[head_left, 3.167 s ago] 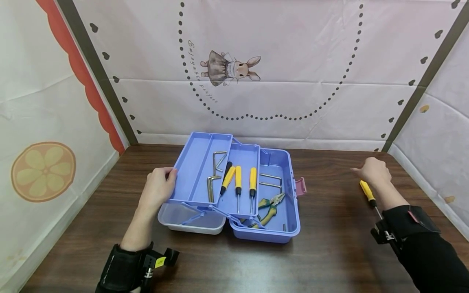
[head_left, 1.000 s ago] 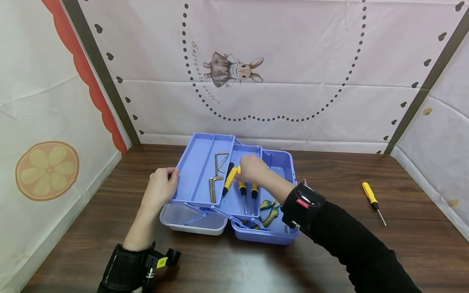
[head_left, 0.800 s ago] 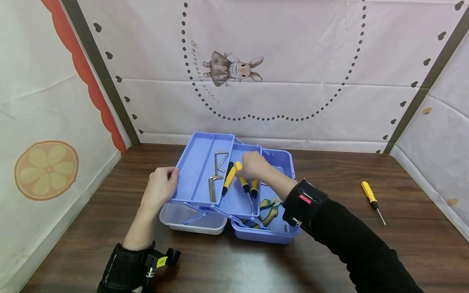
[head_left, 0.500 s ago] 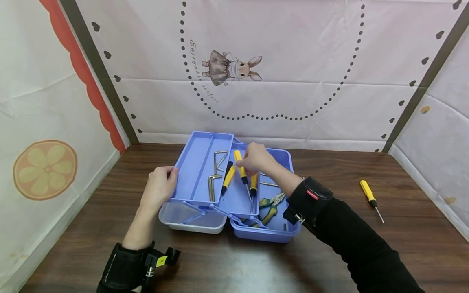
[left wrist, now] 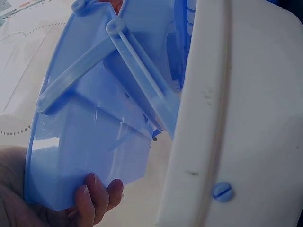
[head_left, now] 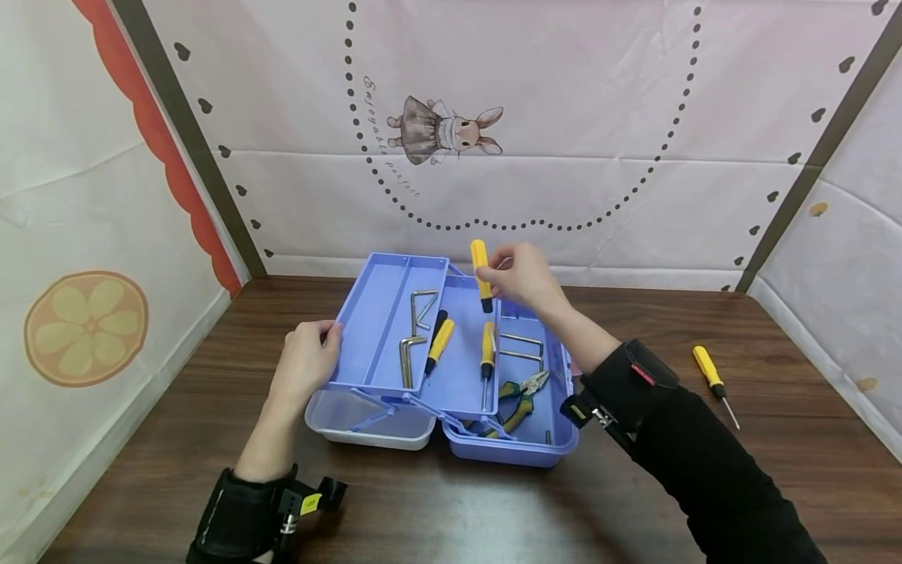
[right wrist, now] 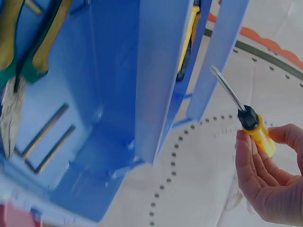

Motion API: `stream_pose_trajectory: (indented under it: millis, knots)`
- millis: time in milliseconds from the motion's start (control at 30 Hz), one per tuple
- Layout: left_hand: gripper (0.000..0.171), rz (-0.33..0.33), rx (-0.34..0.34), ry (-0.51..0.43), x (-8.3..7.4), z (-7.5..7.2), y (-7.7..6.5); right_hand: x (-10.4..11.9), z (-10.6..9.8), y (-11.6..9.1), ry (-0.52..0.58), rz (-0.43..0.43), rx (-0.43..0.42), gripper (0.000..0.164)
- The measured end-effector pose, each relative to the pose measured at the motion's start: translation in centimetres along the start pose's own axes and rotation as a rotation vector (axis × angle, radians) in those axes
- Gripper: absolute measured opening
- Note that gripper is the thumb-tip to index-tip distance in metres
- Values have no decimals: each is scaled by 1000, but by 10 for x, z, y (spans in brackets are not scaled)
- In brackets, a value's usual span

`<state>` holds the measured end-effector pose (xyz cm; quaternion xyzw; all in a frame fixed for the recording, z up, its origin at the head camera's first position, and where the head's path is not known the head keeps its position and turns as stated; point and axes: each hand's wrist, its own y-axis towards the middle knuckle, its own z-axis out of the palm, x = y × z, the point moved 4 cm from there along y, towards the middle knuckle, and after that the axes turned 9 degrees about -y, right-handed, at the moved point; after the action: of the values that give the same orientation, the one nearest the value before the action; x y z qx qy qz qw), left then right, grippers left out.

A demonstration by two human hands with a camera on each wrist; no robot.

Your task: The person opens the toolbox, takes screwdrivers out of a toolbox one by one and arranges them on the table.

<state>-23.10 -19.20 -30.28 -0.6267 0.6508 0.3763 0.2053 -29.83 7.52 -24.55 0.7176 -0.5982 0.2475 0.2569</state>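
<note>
My left hand grips the left edge of the upper tray of a blue toolbox. In the left wrist view its fingers curl under the tray's corner. Above the middle tray, my right hand pinches a yellow-handled screwdriver by its handle. The right wrist view shows the black collar and metal shaft of that screwdriver, apart from the box. Another yellow screwdriver lies in the middle tray, and a tilted yellow-and-black handle lies by the tray edge.
Hex keys lie in the upper tray. Green-handled pliers and a bent metal rod are in the bottom compartment. A lone screwdriver lies at the table's right. The whitish lid sits under the trays.
My right hand came from the table's right to the middle tray, took hold of a screwdriver and raised it up out of the tray. The left hand stays on the upper tray.
</note>
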Motion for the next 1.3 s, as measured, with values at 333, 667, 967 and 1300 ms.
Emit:
stream_pose_trajectory:
  millis: [333, 667, 967, 1300]
  knots:
    - [33, -5, 11, -3, -1, 1, 0, -42, -47, -10, -125, -8, -127, 20]
    - [34, -13, 20, -5, 0, 2, 0, -106, -88, -29, -262, 13, -182, 24]
    - [35, -24, 25, -7, 0, 1, -1, -164, -105, -45, -402, 109, -181, 26]
    - [35, -31, 30, -11, 1, 2, 0, -217, -103, -55, -448, 359, -84, 30]
